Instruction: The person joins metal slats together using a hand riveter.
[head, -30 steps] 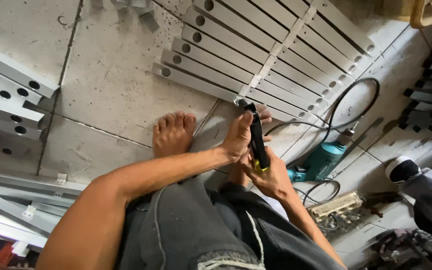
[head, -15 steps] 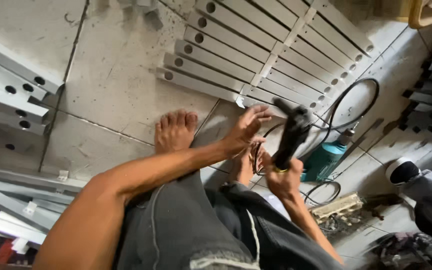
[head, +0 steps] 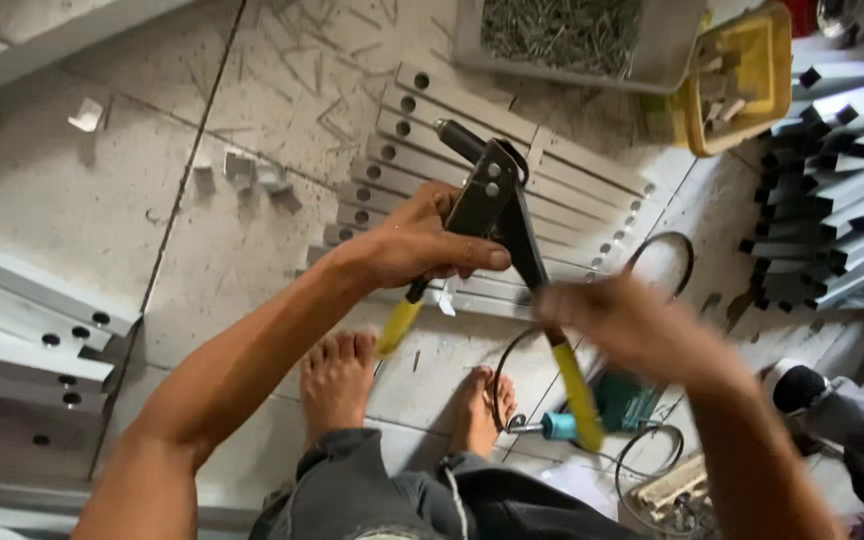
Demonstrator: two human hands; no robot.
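Observation:
A black hand riveter [head: 497, 195] with two yellow-tipped handles is raised in front of me, its nose pointing up and left. My left hand [head: 422, 240] grips one handle near the tool's head. My right hand [head: 632, 325], blurred by motion, is on or right beside the other handle; I cannot tell if it grips it. The handles are spread apart. Below the tool lies a row of grey metal slats [head: 422, 165] with round holes, joined side by side on the tiled floor. My bare feet [head: 337, 380] rest on the floor beneath my hands.
A grey tray of rivets [head: 572, 35] and a yellow box [head: 742, 75] sit at the top. Stacked grey profiles [head: 832, 200] lie at right, more drilled profiles [head: 32, 340] at left. A teal power tool [head: 622, 400] with black cable lies by my right foot.
The view has tilted up the floor. The riveter has been lifted off the slats, its handles now spread, with my left hand on one handle and my right hand moving at the other.

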